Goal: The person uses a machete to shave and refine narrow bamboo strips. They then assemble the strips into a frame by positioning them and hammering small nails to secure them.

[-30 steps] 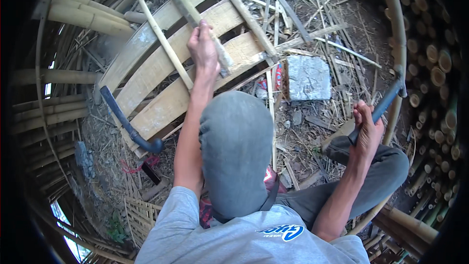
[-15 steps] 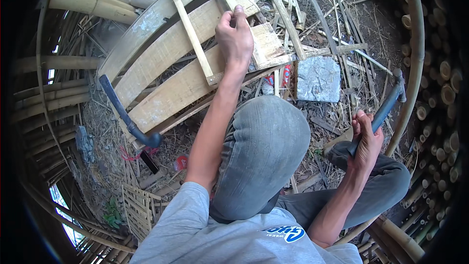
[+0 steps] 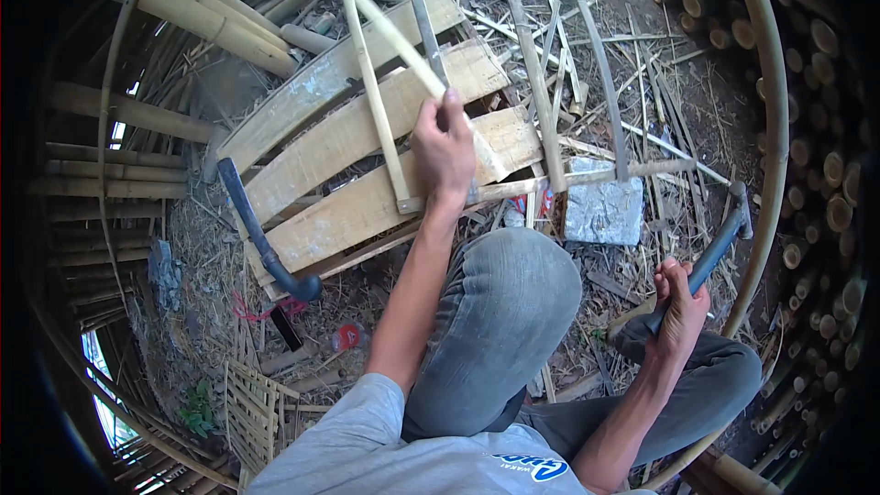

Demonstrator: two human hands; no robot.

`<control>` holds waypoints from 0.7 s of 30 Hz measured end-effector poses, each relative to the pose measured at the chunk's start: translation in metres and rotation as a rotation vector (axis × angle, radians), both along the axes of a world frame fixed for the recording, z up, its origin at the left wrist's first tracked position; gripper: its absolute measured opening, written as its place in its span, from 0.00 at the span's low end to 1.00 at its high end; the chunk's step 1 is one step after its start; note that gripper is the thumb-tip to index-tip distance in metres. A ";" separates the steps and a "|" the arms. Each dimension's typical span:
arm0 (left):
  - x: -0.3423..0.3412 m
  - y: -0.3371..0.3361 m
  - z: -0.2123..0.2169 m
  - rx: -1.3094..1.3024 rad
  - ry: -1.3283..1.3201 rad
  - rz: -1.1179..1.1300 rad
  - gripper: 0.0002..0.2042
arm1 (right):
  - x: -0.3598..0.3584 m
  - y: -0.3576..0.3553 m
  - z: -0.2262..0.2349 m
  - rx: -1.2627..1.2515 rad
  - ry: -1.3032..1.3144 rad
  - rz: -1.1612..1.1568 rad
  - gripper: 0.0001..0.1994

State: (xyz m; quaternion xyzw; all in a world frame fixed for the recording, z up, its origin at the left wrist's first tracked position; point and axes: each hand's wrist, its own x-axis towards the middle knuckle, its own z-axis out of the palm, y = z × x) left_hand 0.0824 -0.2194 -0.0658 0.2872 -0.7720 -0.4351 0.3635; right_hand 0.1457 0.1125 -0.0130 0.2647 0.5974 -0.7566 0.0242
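Observation:
My left hand (image 3: 443,148) is closed on a long pale bamboo slat (image 3: 390,32), thumb on top. The slat slants up to the left over a low wooden plank bench (image 3: 316,170), its near end by the bench's front edge. Another thin slat (image 3: 371,82) lies across the planks to its left. On the right, over my folded leg, my right hand (image 3: 680,307) grips a hammer (image 3: 722,243) by its dark blue handle, head pointing up and away. A small pale tip, too small to name, sticks out beside that hand.
A dark curved tool with a knobbed end (image 3: 261,234) rests at the bench's left end. A grey stone block (image 3: 603,206) sits right of the bench. Bamboo strips litter the ground, near a phone-like dark object (image 3: 286,328). Cut bamboo poles (image 3: 834,170) are stacked at right.
The slat in my left hand has swung, its far end moving left across the other slat. My right hand still holds the hammer. The view has shifted, so the bench appears lower.

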 end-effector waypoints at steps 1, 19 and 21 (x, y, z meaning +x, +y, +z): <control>0.008 -0.001 0.005 -0.036 0.052 0.016 0.20 | 0.001 0.000 0.001 -0.002 -0.001 0.001 0.11; 0.072 -0.047 0.021 -0.400 -0.374 0.361 0.18 | 0.001 -0.018 0.000 -0.002 -0.018 0.108 0.11; 0.072 -0.056 0.017 -0.401 -0.381 0.326 0.19 | 0.000 -0.013 -0.003 0.020 -0.032 0.110 0.11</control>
